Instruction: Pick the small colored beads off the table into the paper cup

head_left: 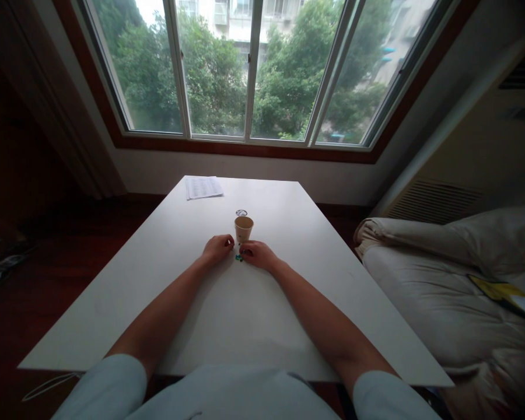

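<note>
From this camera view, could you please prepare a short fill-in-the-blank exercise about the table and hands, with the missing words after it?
1. The open end of the brown cup faces ____, not down.
2. Of the person's two hands, the small green pieces lie nearer to the ____ hand.
3. The papers lie at the far ____ corner of the white table.

Missing words: up; right; left.

This looks like a room in a home. A curtain (83, 134), a wood-framed sliding window (249, 76) and beige cushioned furniture (420, 283) show it
</note>
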`<state>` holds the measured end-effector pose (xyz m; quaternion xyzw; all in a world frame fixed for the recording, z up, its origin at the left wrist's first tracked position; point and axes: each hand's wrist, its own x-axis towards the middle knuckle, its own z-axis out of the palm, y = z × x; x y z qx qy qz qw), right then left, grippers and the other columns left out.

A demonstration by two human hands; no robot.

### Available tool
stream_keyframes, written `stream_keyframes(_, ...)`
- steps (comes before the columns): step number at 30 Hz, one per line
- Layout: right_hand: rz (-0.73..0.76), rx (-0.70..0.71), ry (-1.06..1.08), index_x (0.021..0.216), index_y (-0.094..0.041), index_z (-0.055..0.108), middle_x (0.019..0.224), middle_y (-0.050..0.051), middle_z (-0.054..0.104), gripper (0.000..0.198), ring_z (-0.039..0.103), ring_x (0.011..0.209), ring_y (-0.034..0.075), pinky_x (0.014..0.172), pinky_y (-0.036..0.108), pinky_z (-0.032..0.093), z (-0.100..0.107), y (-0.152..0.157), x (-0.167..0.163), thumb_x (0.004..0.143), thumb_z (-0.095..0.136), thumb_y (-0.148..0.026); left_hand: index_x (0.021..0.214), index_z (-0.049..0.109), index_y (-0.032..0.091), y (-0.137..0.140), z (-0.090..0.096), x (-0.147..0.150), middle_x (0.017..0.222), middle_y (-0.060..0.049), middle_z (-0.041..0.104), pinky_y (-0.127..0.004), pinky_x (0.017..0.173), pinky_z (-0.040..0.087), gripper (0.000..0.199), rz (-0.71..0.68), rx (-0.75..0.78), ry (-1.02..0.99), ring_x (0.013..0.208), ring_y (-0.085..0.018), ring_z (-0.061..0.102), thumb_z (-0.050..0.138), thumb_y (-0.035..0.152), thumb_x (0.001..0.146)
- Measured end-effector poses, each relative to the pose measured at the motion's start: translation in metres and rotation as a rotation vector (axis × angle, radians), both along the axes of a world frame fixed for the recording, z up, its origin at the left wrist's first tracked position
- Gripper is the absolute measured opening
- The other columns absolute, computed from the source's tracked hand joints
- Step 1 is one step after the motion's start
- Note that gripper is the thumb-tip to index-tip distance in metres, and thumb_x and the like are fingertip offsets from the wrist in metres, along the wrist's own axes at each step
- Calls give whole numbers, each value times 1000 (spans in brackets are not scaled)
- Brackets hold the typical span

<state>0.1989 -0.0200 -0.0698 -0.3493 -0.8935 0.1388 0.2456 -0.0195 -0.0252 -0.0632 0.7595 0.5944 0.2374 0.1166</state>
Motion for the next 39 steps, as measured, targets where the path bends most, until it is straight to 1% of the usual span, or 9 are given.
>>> stream_keyframes(7,1,19,28,99,-24,74,91,2,68,20,57,74,13,70,22,39,-2,1,1,85,63,-17,97,76,26,-5,2,4,91,-4,75,-27,71,43,22,-4,-36,56,80,-19,64,57,33,88)
stream_keyframes(12,30,-1,23,101,-25,75,84,0,65,20,54,69,11,67,21,38,-6,3,1,85,65,-18,97,76,26,-3,2,2,91,-4,75,-27,70,42,22,-20,-26,60,80,-19,64,57,30,87)
stream_keyframes(15,38,-19,17,100,-25,75,83,0,64,19,54,69,11,67,21,38,-6,2,0,85,66,-19,97,76,26,-1,2,-2,91,-4,75,-27,69,41,22,-32,-34,37,79,-19,64,57,29,86)
stream_keyframes(18,35,-25,10,100,-26,76,85,0,65,20,55,70,11,67,21,38,-7,2,-2,84,66,-18,96,76,26,1,0,-5,89,-3,74,-27,67,40,22,-69,-46,14,77,-18,63,57,28,85)
stream_keyframes(27,-25,28,15,95,-24,75,90,2,67,14,58,78,14,72,23,41,-10,3,-7,85,66,-18,96,76,25,4,0,-11,81,-1,71,-25,66,40,26,-150,-58,-11,72,-16,60,56,22,81)
stream_keyframes(31,-79,82,87,93,-23,73,91,3,66,14,57,82,16,75,25,42,-8,3,-6,84,65,-16,97,76,23,9,0,-20,80,0,69,-24,67,41,28,-233,-94,-47,73,-14,59,57,19,77)
stream_keyframes(34,-94,130,152,91,-22,72,92,4,65,12,56,87,17,77,26,42,-9,6,-5,85,65,-15,99,75,22,12,-2,-25,77,1,66,-23,65,40,27,-256,-116,-72,69,-13,57,58,22,78)
stream_keyframes(36,-83,123,164,90,-22,72,93,4,64,11,56,85,16,76,25,42,-11,8,-4,85,65,-15,98,75,22,13,-3,-26,75,1,65,-23,64,40,26,-262,-119,-77,68,-13,56,58,25,79)
stream_keyframes(39,-63,70,150,89,-22,72,90,3,64,12,55,78,14,72,24,42,-15,9,-3,83,64,-14,95,75,22,11,-3,-23,77,1,66,-23,65,40,23,-266,-108,-65,69,-13,57,59,27,79)
